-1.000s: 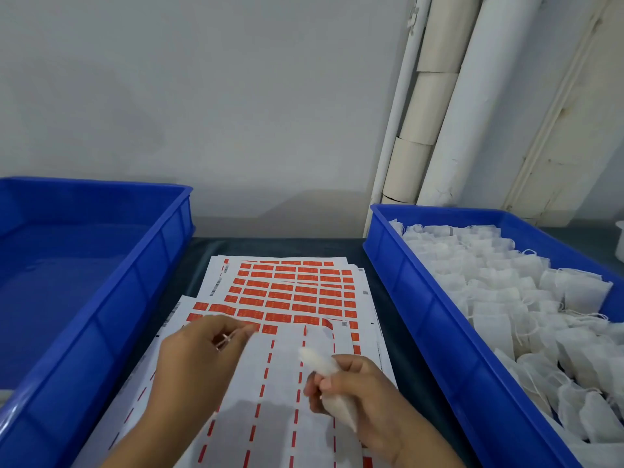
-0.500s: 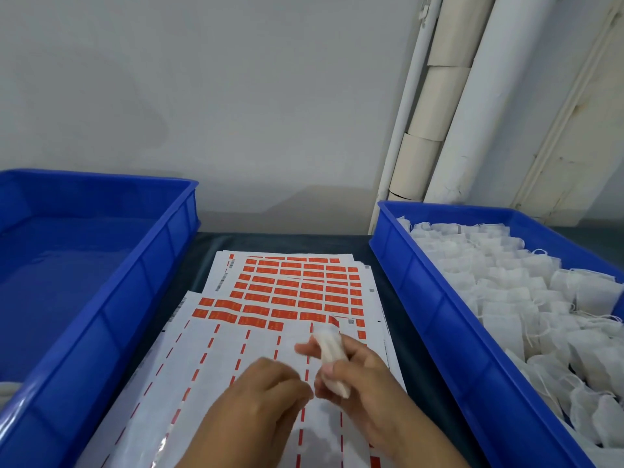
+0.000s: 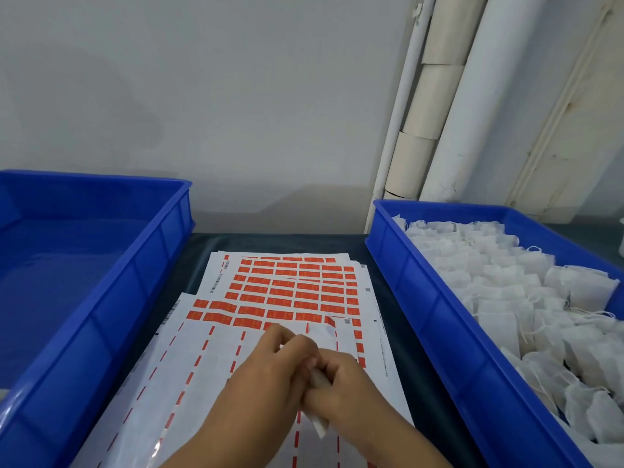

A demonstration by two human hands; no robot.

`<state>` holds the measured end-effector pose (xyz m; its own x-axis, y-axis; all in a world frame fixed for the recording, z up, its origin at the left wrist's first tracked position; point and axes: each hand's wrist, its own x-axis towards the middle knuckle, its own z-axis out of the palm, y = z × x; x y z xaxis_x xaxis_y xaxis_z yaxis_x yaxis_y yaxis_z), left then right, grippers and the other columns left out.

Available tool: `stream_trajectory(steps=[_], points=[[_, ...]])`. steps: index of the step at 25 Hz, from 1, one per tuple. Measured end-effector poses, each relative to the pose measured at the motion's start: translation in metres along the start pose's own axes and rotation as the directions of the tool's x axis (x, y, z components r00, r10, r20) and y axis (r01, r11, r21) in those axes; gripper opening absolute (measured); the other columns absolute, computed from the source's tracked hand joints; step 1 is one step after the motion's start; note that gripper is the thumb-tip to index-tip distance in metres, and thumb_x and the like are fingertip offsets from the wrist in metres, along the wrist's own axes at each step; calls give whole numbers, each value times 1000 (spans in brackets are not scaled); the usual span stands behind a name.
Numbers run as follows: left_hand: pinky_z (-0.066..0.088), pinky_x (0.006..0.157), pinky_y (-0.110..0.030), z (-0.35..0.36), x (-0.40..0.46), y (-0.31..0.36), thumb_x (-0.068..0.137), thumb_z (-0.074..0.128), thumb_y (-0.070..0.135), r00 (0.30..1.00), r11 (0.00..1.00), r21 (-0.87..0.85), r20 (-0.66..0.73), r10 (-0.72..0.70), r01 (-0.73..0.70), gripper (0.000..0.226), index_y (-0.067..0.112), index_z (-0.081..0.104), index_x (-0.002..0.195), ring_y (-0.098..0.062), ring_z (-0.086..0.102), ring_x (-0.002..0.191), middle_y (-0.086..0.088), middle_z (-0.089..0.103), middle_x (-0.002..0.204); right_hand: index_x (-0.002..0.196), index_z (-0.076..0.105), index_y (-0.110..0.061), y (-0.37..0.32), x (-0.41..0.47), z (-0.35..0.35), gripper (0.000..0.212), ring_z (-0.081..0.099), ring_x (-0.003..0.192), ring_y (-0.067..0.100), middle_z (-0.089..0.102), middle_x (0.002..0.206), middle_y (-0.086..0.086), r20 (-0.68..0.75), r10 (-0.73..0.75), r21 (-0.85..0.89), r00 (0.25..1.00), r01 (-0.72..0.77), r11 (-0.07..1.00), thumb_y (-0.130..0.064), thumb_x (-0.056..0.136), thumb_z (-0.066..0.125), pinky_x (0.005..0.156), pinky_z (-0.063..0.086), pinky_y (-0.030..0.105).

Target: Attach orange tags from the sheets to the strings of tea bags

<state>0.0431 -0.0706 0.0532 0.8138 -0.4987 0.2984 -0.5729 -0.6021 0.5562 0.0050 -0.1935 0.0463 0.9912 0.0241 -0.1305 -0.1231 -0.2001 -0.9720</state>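
My right hand point(image 3: 344, 390) grips a rolled white tea bag point(image 3: 319, 427), whose lower end sticks out below the fist. My left hand point(image 3: 266, 373) is pressed against the right one, fingers curled, pinching a thin white bit that looks like the bag's string point(image 3: 281, 348). No orange tag shows between the fingers. Both hands hover over the near tag sheet point(image 3: 202, 376), mostly peeled with two rows of orange tags point(image 3: 250, 314) at its far end. A fuller tag sheet point(image 3: 297, 282) lies behind it.
A blue crate point(image 3: 422, 315) on the right is packed with several white tea bags point(image 3: 506, 298). A blue crate point(image 3: 101, 315) on the left shows only its bare floor. White pipes point(image 3: 439, 130) run up the wall at the back right.
My left hand moved right from the sheet's left side and closed against my right hand. The right hand turned the tea bag downward, so its end now points toward me.
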Motion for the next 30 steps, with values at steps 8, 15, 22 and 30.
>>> stream_trajectory(steps=[8, 15, 22, 30], points=[[38, 51, -7, -1, 13, -1, 89, 59, 22, 906, 850, -388, -76, -416, 358, 25, 36, 57, 69, -4, 57, 65, 18, 61, 67, 92, 53, -49, 10, 5, 22, 35, 63, 92, 0, 64, 92, -26, -357, -220, -16, 908, 229, 973, -26, 76, 74, 69, 55, 15], [41, 54, -15, 1, 17, -2, 89, 60, 16, 849, 785, -450, -100, -518, 426, 30, 34, 54, 66, -7, 56, 67, 19, 58, 68, 87, 75, -17, 13, 12, 28, 27, 69, 67, 9, 74, 80, -6, -430, -717, -753, 549, 219, 620, -34, 67, 70, 66, 58, 25], [44, 58, -16, -5, 16, -3, 85, 65, 14, 846, 750, -526, -102, -524, 401, 21, 31, 57, 76, -10, 57, 72, 13, 61, 82, 95, 73, -24, -1, 10, 32, 35, 67, 78, 7, 72, 92, -11, -381, -567, -743, 730, 123, 658, -47, 84, 49, 80, 52, 24], [46, 53, -10, -20, 16, -19, 73, 74, 9, 883, 657, -660, 19, -469, 364, 23, 26, 62, 84, 0, 58, 66, 27, 57, 79, 87, 66, -26, -16, 11, 13, 14, 57, 81, 9, 62, 83, -7, -164, 199, 173, 966, -171, 970, -33, 93, 55, 72, 46, 18]])
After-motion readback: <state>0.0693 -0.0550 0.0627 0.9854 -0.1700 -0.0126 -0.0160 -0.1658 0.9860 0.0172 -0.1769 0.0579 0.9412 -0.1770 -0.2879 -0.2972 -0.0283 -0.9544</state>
